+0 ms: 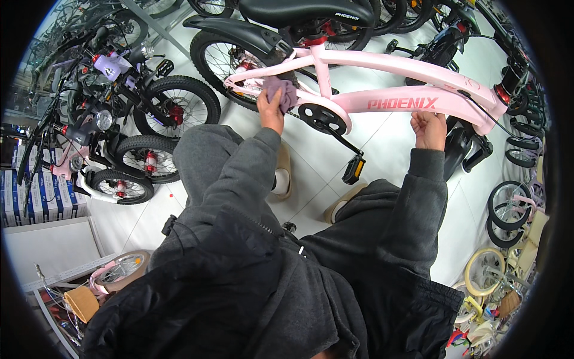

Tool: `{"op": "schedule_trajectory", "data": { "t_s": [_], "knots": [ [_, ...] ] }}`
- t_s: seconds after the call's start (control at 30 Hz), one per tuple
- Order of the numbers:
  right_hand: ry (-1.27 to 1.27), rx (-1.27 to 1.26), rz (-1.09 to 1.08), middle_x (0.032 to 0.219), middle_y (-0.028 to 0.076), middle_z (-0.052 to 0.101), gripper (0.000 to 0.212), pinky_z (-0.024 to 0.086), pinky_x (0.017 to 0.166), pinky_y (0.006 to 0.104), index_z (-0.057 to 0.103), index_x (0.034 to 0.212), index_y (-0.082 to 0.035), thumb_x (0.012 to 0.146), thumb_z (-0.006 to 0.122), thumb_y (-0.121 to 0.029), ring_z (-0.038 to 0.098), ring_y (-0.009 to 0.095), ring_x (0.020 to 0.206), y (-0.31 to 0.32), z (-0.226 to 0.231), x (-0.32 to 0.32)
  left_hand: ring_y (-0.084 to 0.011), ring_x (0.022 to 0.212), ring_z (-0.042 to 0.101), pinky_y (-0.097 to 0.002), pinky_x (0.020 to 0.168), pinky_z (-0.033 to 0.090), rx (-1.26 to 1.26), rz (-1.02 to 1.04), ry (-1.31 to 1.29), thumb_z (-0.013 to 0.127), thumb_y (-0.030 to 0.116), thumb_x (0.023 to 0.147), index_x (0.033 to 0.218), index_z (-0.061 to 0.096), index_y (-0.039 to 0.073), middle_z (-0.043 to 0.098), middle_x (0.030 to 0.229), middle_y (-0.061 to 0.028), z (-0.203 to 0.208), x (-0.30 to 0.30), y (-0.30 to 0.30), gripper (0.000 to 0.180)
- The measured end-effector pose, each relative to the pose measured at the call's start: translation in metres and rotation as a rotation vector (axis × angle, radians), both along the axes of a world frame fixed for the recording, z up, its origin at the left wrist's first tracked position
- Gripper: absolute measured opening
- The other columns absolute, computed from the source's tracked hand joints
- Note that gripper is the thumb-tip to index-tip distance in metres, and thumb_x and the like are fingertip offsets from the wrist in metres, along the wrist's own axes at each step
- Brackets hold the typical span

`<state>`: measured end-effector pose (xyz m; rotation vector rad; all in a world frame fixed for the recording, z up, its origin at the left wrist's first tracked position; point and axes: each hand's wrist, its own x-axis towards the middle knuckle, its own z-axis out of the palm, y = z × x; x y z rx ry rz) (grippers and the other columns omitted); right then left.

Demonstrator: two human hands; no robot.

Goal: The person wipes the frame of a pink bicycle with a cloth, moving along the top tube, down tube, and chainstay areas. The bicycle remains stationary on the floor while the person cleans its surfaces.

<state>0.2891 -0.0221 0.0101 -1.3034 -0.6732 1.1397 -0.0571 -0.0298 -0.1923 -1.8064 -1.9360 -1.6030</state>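
A pink bicycle frame (382,100) stretches across the upper middle, its black saddle (308,11) above and its rear wheel to the left. My left hand (272,112) is closed on a crumpled purple cloth (281,94), pressed against the rear part of the frame behind the crank. At the lower edge of the thick down tube, my right hand (429,128) has its fingers curled in and touching the frame. Below the black chainring (323,118) hangs a crank arm with a black and orange pedal (354,169).
Several small bicycles with knobbly tyres (179,107) crowd the left side. Blue and white boxes (45,194) are stacked behind them. Wheels and tyres (508,206) line the right edge, with a cream wheel (484,271) and loose parts lower down. White tiles (299,164) cover the floor.
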Motion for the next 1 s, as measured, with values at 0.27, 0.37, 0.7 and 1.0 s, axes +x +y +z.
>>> {"op": "schedule_trajectory", "data": {
  "t_s": [0.27,0.37,0.7,1.0],
  "knots": [
    [0.022,0.013,0.006,0.082,0.005,0.058,0.036,0.049,0.054,0.0211,0.045,0.110,-0.005,0.076,0.048,0.003,0.058,0.013,0.063,-0.001,0.001,-0.001,-0.0247,0.078,0.057,-0.0364,0.076,0.047,0.091,0.361,-0.663,0.046,-0.011,0.068,0.090,0.063,-0.005,0.057,0.086,-0.0150,-0.035,-0.066,0.028,0.028],
    [0.011,0.006,0.002,0.083,0.004,0.057,0.036,0.049,0.055,0.0214,0.045,0.111,-0.005,0.076,0.049,0.003,0.058,0.013,0.063,-0.003,0.003,-0.001,-0.0214,0.075,0.056,-0.0315,0.073,0.045,0.273,0.369,-0.427,0.047,-0.011,0.066,0.082,0.060,-0.006,0.054,0.075,-0.0111,-0.010,-0.085,0.050,0.021],
    [-0.045,0.010,-0.005,0.084,0.004,0.055,0.035,0.047,0.057,0.0223,0.046,0.108,-0.004,0.075,0.051,0.003,0.056,0.012,0.064,-0.006,0.008,-0.007,-0.0208,0.075,0.063,-0.0300,0.065,0.050,0.068,0.024,-0.707,0.059,-0.004,0.076,0.102,0.064,0.004,0.062,0.092,-0.0141,-0.021,-0.153,0.112,0.027],
    [-0.047,0.027,-0.033,0.083,0.005,0.055,0.035,0.048,0.058,0.0221,0.043,0.109,-0.003,0.076,0.049,0.003,0.056,0.012,0.064,-0.005,0.007,-0.012,-0.0308,0.101,0.050,-0.0331,0.093,0.037,-0.035,0.036,-0.530,0.050,-0.008,0.069,0.103,0.061,-0.004,0.048,0.111,-0.0189,0.035,-0.066,0.072,0.035]
  ]
}}
